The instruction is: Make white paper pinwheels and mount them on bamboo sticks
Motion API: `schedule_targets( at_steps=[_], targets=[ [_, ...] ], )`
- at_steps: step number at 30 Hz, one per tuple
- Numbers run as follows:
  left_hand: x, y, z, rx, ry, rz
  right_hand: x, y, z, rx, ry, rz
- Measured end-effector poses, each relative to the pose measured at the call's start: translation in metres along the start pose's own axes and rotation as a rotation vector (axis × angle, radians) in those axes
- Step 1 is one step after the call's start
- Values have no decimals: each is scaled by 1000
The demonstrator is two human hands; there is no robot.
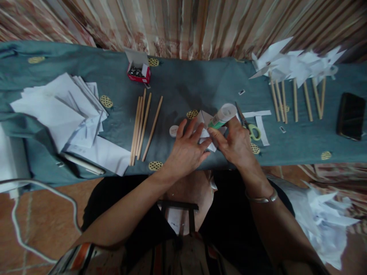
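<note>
In the head view, my right hand (236, 141) grips a glue stick (225, 114), white and green, tilted over a small cut and folded piece of white paper (205, 119). The glue stick's lower end meets the paper, partly hidden by my fingers. My left hand (187, 151) lies on the paper's left part with its fingers spread. Beside its fingertips is a round white cap (173, 131). Green-handled scissors (254, 131) lie just right of my right hand, next to white paper strips (261, 130).
Several wooden sticks (140, 126) lie left of my hands, below a red box of small metal pieces (139, 72). A stack of white paper (63, 110) is at the left. Several paper pinwheels (296, 68) on sticks and a phone (351, 116) lie at the right.
</note>
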State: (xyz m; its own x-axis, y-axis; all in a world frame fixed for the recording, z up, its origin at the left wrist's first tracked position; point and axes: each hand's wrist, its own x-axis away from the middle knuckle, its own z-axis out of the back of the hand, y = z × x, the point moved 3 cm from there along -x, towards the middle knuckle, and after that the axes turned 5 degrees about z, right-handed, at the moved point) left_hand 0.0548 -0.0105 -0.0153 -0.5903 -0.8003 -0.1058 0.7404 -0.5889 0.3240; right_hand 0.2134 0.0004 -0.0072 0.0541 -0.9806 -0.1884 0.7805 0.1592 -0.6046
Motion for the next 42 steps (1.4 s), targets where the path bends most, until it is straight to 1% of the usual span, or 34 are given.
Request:
schedule_targets(
  at_steps=[4,9,14,21,27,33,35,38,40,42],
  targets=[
    [0,0,-1,-3,5,-5,-2,-2,-1,9,-36,6],
    [0,0,-1,-1,7,-5,-3,-4,-2,40,-46,13],
    [1,-1,-2,20,38,-7,-6,-5,-2,51,-54,37],
    [0,0,0,-4,18,-19,-5,-8,0,33,-87,50],
    [0,-1,-1,10,17,-13,0,-8,2,46,-76,59],
    [0,-1,0,14,7,-16,3,-6,2,109,-56,110],
    [0,-1,1,10,2,-18,4,-4,2,113,-35,117],
    [0,-1,1,10,12,-15,2,0,6,62,53,74],
    [0,-1,1,7,18,-11,-3,5,10,-65,150,25],
    [-1,-1,0,-4,15,-14,-8,11,15,-264,263,-9]
  ],
)
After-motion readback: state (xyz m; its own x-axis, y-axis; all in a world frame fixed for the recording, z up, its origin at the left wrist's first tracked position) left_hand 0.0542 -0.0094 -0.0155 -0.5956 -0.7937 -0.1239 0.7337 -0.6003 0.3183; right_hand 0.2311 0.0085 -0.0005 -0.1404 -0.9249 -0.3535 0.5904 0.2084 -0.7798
